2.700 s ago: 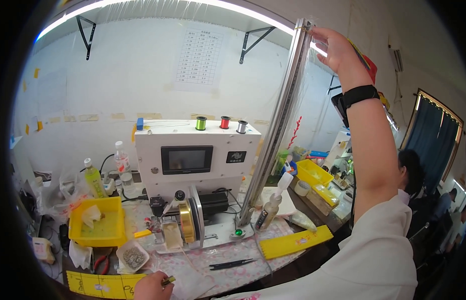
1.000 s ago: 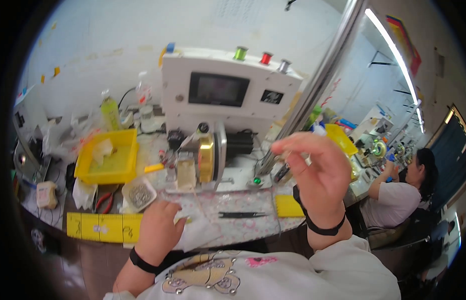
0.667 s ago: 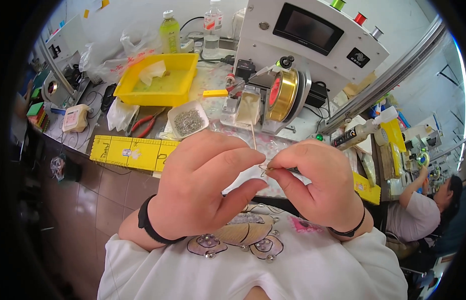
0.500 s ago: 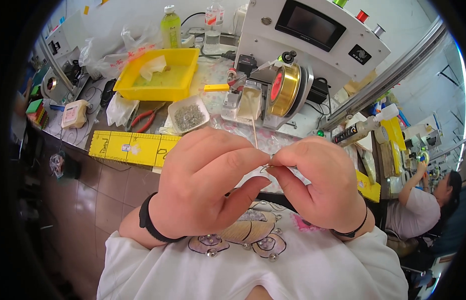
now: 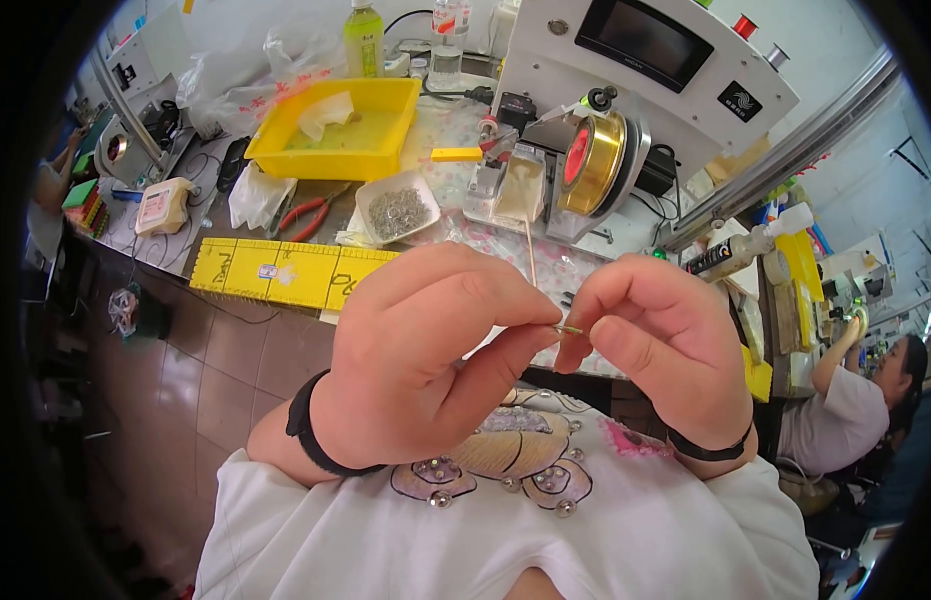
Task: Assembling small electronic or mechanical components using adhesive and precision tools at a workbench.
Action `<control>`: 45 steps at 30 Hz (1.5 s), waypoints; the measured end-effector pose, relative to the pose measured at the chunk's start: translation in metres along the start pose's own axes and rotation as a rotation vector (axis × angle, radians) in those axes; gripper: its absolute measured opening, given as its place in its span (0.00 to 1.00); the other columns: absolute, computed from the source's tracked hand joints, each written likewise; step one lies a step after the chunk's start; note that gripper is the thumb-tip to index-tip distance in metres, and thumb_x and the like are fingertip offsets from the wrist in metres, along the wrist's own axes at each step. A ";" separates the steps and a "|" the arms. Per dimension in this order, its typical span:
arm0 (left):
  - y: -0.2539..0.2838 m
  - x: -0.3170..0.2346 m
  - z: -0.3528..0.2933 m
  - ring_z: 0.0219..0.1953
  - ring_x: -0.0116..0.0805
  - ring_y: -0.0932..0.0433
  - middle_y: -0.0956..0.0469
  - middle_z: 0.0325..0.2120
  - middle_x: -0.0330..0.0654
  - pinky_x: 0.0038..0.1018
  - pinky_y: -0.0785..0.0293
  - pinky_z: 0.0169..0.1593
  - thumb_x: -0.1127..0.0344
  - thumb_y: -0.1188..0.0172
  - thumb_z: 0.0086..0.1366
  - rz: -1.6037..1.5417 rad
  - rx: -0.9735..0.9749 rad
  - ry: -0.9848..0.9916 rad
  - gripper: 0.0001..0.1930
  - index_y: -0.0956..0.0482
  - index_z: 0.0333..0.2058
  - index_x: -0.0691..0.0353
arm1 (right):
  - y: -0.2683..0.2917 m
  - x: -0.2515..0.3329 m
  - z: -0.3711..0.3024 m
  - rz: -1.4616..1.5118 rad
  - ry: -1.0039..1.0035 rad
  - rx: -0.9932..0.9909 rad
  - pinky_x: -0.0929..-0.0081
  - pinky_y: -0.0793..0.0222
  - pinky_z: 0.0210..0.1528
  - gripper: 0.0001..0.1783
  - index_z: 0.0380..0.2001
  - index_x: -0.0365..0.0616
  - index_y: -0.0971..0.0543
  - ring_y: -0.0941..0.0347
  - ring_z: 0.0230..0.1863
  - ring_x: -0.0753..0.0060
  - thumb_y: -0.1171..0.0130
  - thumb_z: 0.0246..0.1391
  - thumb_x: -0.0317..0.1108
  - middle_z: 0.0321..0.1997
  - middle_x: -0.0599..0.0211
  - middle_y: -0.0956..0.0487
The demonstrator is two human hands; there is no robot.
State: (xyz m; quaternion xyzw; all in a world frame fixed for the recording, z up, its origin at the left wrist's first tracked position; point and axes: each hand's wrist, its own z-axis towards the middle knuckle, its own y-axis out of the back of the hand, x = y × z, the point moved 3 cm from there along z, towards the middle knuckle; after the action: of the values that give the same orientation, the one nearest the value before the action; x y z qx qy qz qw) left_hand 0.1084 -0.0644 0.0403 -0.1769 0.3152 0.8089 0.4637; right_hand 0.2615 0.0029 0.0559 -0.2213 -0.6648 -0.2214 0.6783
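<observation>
In front of my chest, my left hand [image 5: 435, 350] is closed in a pinch on a small thin piece with a greenish tip [image 5: 571, 330]. That tip sticks out to the right of the thumb and forefinger. My right hand [image 5: 665, 350] is right beside it, its thumb and curled forefinger apart, with nothing visible gripped between them. Just beyond the hands, a thin pale stick [image 5: 531, 250] slants down from the machine's small platform. A white dish [image 5: 434, 222] of tiny metallic pieces [image 5: 397, 212] stands past my left hand.
A white machine [image 5: 545, 70] with a dark screen and a gold wire spool [image 5: 597, 165] stands at the back. To the left are a yellow tray [image 5: 330, 165], red-handled pliers [image 5: 307, 218] and a yellow ruler-like strip [image 5: 275, 272]. A bottle [image 5: 730, 255] leans at right; another person [image 5: 845, 410] sits beyond.
My right thumb and forefinger have parted from the small piece, which stays in my left pinch with its greenish tip now showing. The whole view has shifted slightly.
</observation>
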 end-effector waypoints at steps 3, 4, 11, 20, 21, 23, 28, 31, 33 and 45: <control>-0.001 0.001 -0.001 0.25 0.37 0.26 0.26 0.21 0.42 0.26 0.33 0.31 0.82 0.42 0.44 -0.009 0.007 0.017 0.09 0.24 0.27 0.66 | 0.002 -0.003 0.001 0.028 -0.007 0.080 0.85 0.34 0.35 0.05 0.34 0.36 0.28 0.32 0.33 0.84 0.52 0.56 0.26 0.31 0.72 0.28; -0.001 0.000 0.000 0.25 0.37 0.26 0.26 0.21 0.42 0.26 0.33 0.31 0.82 0.42 0.44 -0.010 0.008 0.020 0.09 0.24 0.27 0.66 | 0.002 -0.003 0.002 0.030 -0.010 0.079 0.85 0.34 0.35 0.05 0.34 0.36 0.28 0.32 0.33 0.84 0.52 0.56 0.26 0.31 0.72 0.28; 0.000 0.000 -0.001 0.26 0.38 0.26 0.25 0.24 0.44 0.26 0.32 0.31 0.81 0.42 0.44 0.015 0.020 0.017 0.10 0.24 0.29 0.66 | -0.001 -0.003 0.002 -0.031 -0.008 0.036 0.88 0.38 0.28 0.04 0.32 0.36 0.28 0.36 0.27 0.88 0.50 0.54 0.25 0.26 0.74 0.30; -0.003 0.003 -0.001 0.29 0.39 0.26 0.26 0.25 0.45 0.27 0.32 0.35 0.81 0.43 0.46 0.028 -0.009 -0.015 0.09 0.25 0.29 0.66 | -0.001 -0.006 0.001 -0.050 0.031 0.004 0.86 0.37 0.30 0.04 0.32 0.35 0.28 0.34 0.28 0.86 0.50 0.53 0.24 0.27 0.72 0.29; -0.003 0.004 -0.001 0.29 0.38 0.27 0.26 0.25 0.44 0.27 0.32 0.35 0.82 0.43 0.46 0.011 0.010 -0.016 0.09 0.25 0.29 0.66 | -0.002 -0.006 0.001 -0.009 0.026 -0.004 0.86 0.36 0.31 0.04 0.32 0.34 0.28 0.33 0.29 0.84 0.50 0.53 0.24 0.28 0.71 0.29; -0.002 0.004 0.001 0.28 0.37 0.27 0.26 0.25 0.44 0.26 0.33 0.35 0.82 0.43 0.47 -0.009 0.034 -0.001 0.09 0.26 0.29 0.66 | -0.003 -0.005 0.001 -0.010 0.029 0.003 0.84 0.35 0.32 0.06 0.32 0.34 0.30 0.32 0.29 0.81 0.49 0.54 0.27 0.28 0.68 0.29; -0.002 0.008 0.000 0.29 0.35 0.28 0.27 0.26 0.43 0.25 0.34 0.35 0.81 0.44 0.49 -0.091 0.062 0.045 0.07 0.26 0.29 0.66 | -0.003 -0.005 0.002 -0.066 0.053 0.030 0.80 0.34 0.35 0.09 0.31 0.34 0.31 0.30 0.29 0.74 0.49 0.54 0.30 0.29 0.63 0.28; -0.003 0.010 -0.001 0.30 0.34 0.29 0.27 0.27 0.42 0.25 0.35 0.37 0.79 0.45 0.51 -0.144 0.081 0.078 0.06 0.27 0.30 0.66 | -0.003 -0.005 0.002 -0.051 0.089 0.016 0.79 0.33 0.35 0.08 0.32 0.34 0.31 0.29 0.29 0.73 0.49 0.55 0.31 0.30 0.62 0.28; -0.003 0.012 -0.002 0.32 0.33 0.30 0.28 0.29 0.43 0.25 0.36 0.39 0.79 0.47 0.52 -0.201 0.067 0.121 0.05 0.28 0.30 0.68 | -0.001 -0.005 0.001 -0.049 0.084 0.013 0.76 0.33 0.37 0.09 0.33 0.33 0.31 0.29 0.32 0.72 0.49 0.54 0.29 0.30 0.62 0.27; -0.010 0.023 -0.006 0.31 0.37 0.30 0.27 0.26 0.43 0.28 0.36 0.39 0.77 0.49 0.53 -0.067 -0.085 0.130 0.03 0.28 0.28 0.66 | 0.124 -0.072 -0.036 -1.236 0.363 -0.374 0.65 0.35 0.42 0.07 0.27 0.41 0.26 0.29 0.36 0.56 0.41 0.41 0.27 0.30 0.60 0.25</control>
State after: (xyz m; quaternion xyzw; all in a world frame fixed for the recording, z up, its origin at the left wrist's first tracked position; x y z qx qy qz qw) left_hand 0.1056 -0.0502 0.0190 -0.2591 0.3040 0.7924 0.4612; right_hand 0.3634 0.0816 -0.0171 0.1273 -0.4951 -0.7143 0.4780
